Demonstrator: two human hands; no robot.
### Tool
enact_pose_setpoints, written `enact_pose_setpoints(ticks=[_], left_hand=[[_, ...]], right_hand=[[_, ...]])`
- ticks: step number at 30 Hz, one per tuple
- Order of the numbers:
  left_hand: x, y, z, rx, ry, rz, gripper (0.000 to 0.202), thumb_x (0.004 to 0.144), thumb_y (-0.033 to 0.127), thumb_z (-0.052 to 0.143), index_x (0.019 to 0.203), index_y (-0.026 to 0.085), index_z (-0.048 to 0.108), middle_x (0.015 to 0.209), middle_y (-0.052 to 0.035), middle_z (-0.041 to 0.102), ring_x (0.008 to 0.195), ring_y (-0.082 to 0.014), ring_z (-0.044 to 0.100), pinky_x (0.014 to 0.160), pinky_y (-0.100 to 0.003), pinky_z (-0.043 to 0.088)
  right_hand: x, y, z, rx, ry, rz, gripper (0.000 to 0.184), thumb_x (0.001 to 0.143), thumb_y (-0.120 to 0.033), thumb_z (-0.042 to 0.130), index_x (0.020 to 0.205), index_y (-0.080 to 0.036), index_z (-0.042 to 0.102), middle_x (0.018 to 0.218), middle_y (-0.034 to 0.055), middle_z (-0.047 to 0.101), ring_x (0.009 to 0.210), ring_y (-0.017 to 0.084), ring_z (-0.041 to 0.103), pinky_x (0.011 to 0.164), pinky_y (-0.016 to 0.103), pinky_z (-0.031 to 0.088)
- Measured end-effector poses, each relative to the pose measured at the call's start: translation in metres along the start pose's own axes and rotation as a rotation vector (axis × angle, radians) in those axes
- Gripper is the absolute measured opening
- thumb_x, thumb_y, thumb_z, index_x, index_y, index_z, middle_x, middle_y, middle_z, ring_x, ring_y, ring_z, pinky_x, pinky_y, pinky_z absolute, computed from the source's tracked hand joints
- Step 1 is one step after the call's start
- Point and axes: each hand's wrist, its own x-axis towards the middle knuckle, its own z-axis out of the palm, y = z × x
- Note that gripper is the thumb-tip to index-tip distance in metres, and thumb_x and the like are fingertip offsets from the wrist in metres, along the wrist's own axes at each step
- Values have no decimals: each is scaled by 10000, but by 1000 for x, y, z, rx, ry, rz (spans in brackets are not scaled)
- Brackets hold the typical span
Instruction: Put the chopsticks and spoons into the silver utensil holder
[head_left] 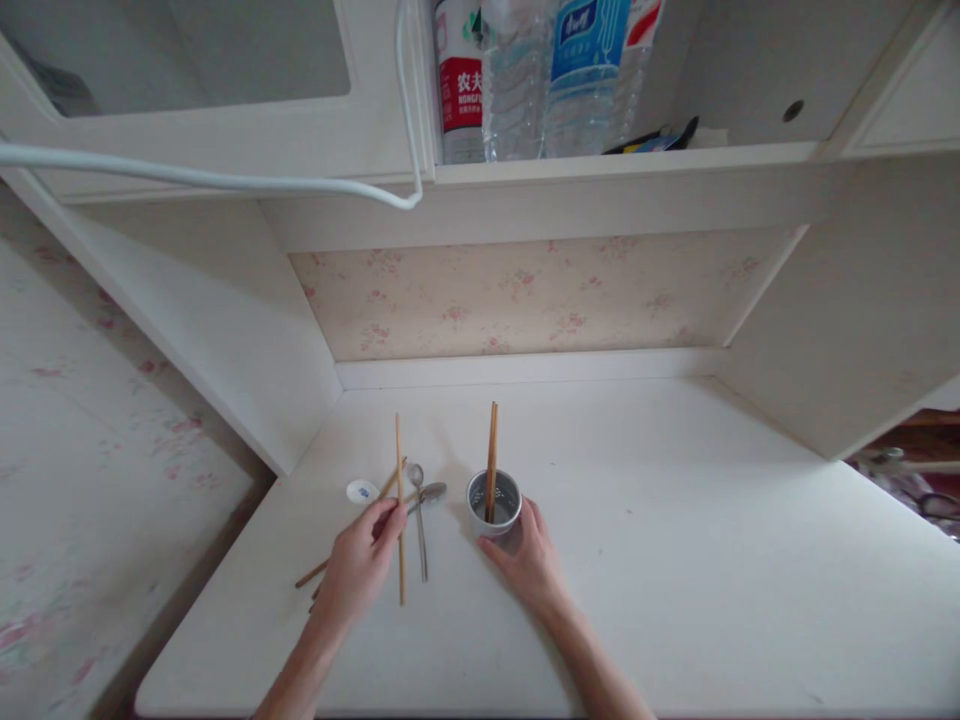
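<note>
My left hand (361, 566) pinches a single wooden chopstick (399, 470) that points away from me, its tip raised over the desk. Under that hand lie another chopstick (309, 576) set diagonally and two metal spoons (421, 520). A small white cap (362, 491) rests just beyond them. My right hand (529, 560) is wrapped round the near side of a round metal holder (495, 505). Two chopsticks (491, 455) stand upright inside that holder.
The white desk (675, 560) runs into a corner, with a cabinet side (225, 340) on the left and another on the right. A shelf above holds water bottles (555, 70). A white cable (225, 180) hangs across the upper left.
</note>
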Motion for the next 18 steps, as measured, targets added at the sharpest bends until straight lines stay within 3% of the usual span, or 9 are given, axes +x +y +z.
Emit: enact_pose_setpoints(ticks=[4,8,13,18], left_hand=[[23,44,0,-261,11,103,345,866,486,475,1003,196,600,873,-32,711,787,-162,666,706,-250,519],[53,73,14,-289,23,234,322,881,459,468,1035,197,572,900,-40,706,815,-154,664,727,-257,522],[80,75,47,-171,-32,306,291,898,423,445,1019,199,587,910,-55,705,831,-162,662,734,-267,513],[85,59,74,-65,-63,361,257,887,360,461,959,188,638,920,-59,698,838,-163,653,767,-272,502]], right_hand=[[-1,-2,-2,-3,-11,-12,679,680,-373,714,1290,-264,434,1260,68,517,1175,289,493,982,441,431],[-1,-7,-4,1,-24,-18,688,681,-358,717,1295,-263,421,1242,66,525,1157,277,503,979,428,430],[0,-13,-6,-4,-8,-21,704,667,-334,726,1298,-262,421,1237,57,532,1166,268,498,986,411,424],[0,-15,-9,-15,-22,-27,686,675,-315,722,1292,-254,428,1227,56,537,1160,256,498,983,402,422]])
